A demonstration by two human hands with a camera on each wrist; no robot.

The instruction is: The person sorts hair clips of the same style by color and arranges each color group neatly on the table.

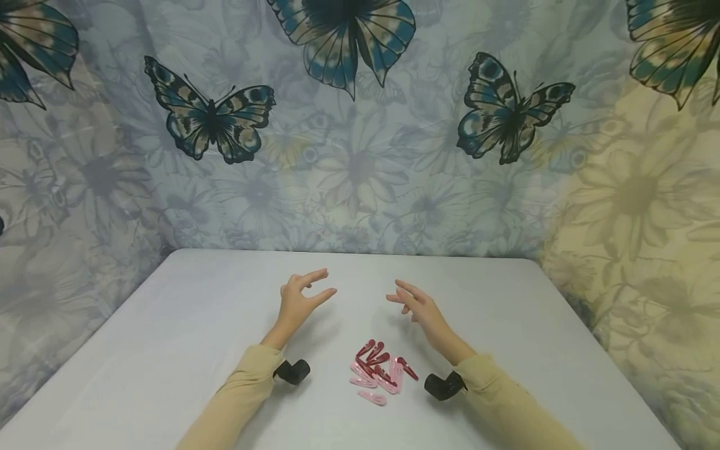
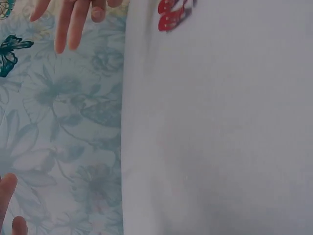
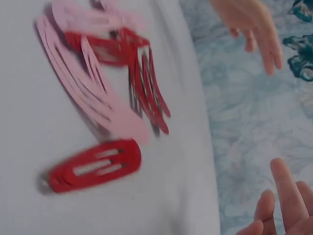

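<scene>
A loose pile of snap hair clips lies on the white table, dark red ones (image 1: 378, 359) mostly toward the back and pink ones (image 1: 372, 397) toward the front. My left hand (image 1: 298, 303) hovers beyond the pile on its left, thumb and fingers spread apart with nothing between them. Opposite it, my right hand (image 1: 424, 312) is held above the table to the right of the pile, fingers extended and holding nothing. In the right wrist view a red clip (image 3: 95, 165) lies apart from the pile, beside a long pink clip (image 3: 93, 88).
The white table (image 1: 169, 350) reaches back to a hanging cloth (image 1: 360, 187) printed with butterflies and flowers, which also runs along both sides. Black wrist cameras sit on the left cuff (image 1: 264, 365) and the right cuff (image 1: 478, 372).
</scene>
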